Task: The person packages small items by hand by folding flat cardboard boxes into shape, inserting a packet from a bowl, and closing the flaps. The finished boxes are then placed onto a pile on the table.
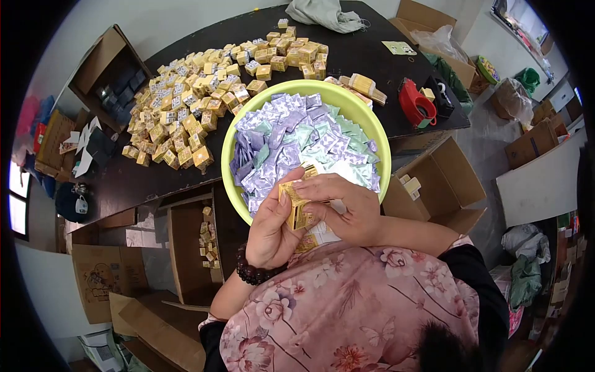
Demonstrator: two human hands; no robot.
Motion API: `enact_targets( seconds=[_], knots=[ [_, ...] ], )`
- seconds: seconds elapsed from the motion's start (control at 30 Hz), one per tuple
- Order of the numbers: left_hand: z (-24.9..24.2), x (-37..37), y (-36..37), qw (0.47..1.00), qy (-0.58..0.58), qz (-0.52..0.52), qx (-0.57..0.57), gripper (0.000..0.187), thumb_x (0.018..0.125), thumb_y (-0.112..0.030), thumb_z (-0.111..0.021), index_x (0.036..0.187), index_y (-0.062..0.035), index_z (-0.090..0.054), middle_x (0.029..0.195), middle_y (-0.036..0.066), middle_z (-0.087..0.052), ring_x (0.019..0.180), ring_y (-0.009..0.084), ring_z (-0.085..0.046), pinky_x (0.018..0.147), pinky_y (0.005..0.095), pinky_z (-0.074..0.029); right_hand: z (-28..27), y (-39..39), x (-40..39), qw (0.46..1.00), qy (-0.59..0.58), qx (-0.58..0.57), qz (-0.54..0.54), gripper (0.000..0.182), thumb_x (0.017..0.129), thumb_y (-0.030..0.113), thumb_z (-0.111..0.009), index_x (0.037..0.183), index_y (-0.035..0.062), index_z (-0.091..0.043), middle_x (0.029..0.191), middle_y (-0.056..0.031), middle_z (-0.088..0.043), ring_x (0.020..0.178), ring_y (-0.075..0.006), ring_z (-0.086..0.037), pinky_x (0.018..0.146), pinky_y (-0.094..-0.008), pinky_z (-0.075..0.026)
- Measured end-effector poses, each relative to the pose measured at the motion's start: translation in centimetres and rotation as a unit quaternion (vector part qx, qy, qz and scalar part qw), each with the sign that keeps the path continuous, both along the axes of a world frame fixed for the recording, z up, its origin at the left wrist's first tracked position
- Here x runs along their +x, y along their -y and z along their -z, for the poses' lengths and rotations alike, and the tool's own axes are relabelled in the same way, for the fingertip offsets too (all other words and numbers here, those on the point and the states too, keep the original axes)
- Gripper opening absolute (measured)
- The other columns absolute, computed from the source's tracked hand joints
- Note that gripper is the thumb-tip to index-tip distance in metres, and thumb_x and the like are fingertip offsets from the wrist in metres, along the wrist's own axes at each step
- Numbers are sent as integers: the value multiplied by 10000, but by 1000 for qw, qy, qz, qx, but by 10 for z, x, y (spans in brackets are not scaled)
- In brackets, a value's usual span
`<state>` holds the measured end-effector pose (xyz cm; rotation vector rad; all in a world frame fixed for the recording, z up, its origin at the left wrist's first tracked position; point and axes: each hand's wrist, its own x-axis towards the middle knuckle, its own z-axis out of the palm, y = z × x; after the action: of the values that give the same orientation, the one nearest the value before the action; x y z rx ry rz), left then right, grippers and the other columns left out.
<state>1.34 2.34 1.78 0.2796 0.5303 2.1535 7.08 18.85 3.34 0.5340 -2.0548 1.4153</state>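
My left hand point(268, 224) is closed around a small yellow printed box point(299, 212), held just above my lap at the near rim of the basin. Fingers and thumb of my right hand point(344, 203) press on the box's upper end from the other side. Part of the box is hidden behind the fingers. Beyond the hands is a yellow-green basin point(385, 162) heaped with small purple, lilac and green sachets point(291, 133). Another yellow-and-white printed piece point(319, 237) lies under the hands against the floral apron; its shape is partly covered.
Many small yellow boxes point(186, 118) are piled across the dark table point(180, 189). Flat yellow cartons point(365, 87) lie behind the basin, beside a red tape dispenser point(416, 106). Open cardboard boxes stand at the right point(458, 186) and lower left point(192, 260), both with small boxes inside.
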Motion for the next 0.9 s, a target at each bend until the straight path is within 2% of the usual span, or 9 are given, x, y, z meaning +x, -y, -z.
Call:
enact_targets(
  seconds=[0.13,0.2,0.33,0.4,0.53,0.6,0.73,0.8,0.9],
  knots=[
    [1,3,-3,1000,5,-25,-4,509,1000,-191,-481,1445,-40,-285,1374,137,-451,1225,236,-506,1019,405,-458,5,3,-2,1000,-23,-14,15,272,814,-38,-687,1073,26,-637,1081,-111,-674,1035,-260,-645,909,-387,-499],
    [5,2,-3,999,14,-21,32,517,1003,-209,-476,1448,-39,-276,1363,134,-461,1234,236,-499,1032,403,-443,9,1,-5,994,-68,77,35,300,806,25,-721,1088,25,-621,1110,-111,-662,1066,-268,-630,929,-392,-482],
    [4,1,-2,998,20,-59,3,529,1004,-231,-475,1451,-38,-267,1348,130,-474,1231,230,-499,1036,392,-434,-4,5,-5,990,-52,128,11,417,786,102,-755,1152,37,-566,1183,-114,-623,1110,-286,-603,959,-429,-458],
    [12,-2,2,998,14,-49,24,530,1029,-346,-383,1471,-85,-252,1372,109,-451,1263,241,-467,1050,418,-411,2,6,-6,970,-134,198,38,520,766,168,-778,1194,56,-507,1241,-126,-578,1136,-297,-582,980,-468,-434],
    [19,-4,4,996,37,11,79,537,1025,-361,-390,1468,-90,-253,1372,103,-444,1255,239,-474,1042,415,-415,1,0,-7,958,-164,232,34,525,758,148,-781,1183,54,-487,1245,-143,-564,1113,-307,-591,954,-483,-458],
    [24,-4,8,993,38,46,99,556,1016,-369,-414,1460,-73,-260,1380,107,-434,1252,237,-475,1040,410,-415,-1,-2,-10,969,-171,180,-12,502,743,123,-791,1144,46,-499,1233,-163,-571,1097,-319,-599,934,-478,-483],
    [13,-2,6,998,-30,13,52,572,1004,-353,-453,1452,-47,-271,1373,120,-450,1250,242,-479,1035,407,-420,-4,-2,-7,970,-167,172,-28,481,733,89,-794,1117,35,-509,1227,-175,-580,1080,-326,-609,917,-476,-500],
    [6,1,4,999,-11,-32,42,572,960,-229,-568,1399,32,-310,1315,150,-490,1180,223,-536,982,351,-471,-4,-2,-8,969,-173,175,-35,453,737,82,-791,1096,25,-520,1221,-184,-587,1081,-330,-613,923,-476,-496],
    [8,0,4,998,-17,-46,40,588,945,-216,-593,1398,35,-315,1313,157,-493,1186,227,-534,990,356,-466,1,-1,-9,967,-185,175,-21,445,738,81,-790,1088,20,-523,1223,-183,-588,1091,-335,-611,925,-474,-495]
  ],
)
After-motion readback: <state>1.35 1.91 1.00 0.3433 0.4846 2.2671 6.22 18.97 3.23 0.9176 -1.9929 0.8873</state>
